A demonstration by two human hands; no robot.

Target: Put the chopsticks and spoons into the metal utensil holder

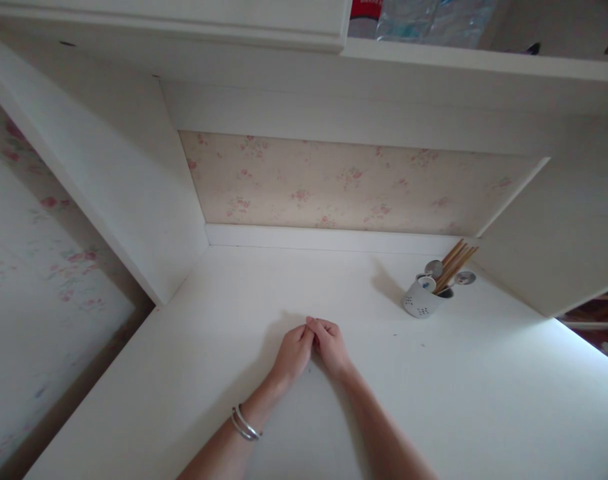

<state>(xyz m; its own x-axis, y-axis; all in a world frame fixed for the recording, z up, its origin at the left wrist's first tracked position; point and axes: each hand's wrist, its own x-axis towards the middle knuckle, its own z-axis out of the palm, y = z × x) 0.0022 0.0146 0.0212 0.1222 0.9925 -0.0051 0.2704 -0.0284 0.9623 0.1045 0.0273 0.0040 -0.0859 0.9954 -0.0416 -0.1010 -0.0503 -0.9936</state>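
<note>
My left hand [293, 352] and my right hand [331, 345] rest side by side on a white countertop [464, 400], knuckles touching, fingers curled under. Nothing shows in either hand. Silver bangles [245, 424] circle my left wrist. The nearest object is a white perforated utensil cup [421, 298] to the right of my hands, holding wooden chopsticks [454, 263] and metal spoons [463, 278].
A floral wallpapered back wall [344, 183] closes the niche behind the counter, with white side panels left [129, 200] and right [564, 227]. Overhead, a shelf [484, 61] carries plastic water bottles [434, 19]. The counter's left edge drops off beside a floral wall.
</note>
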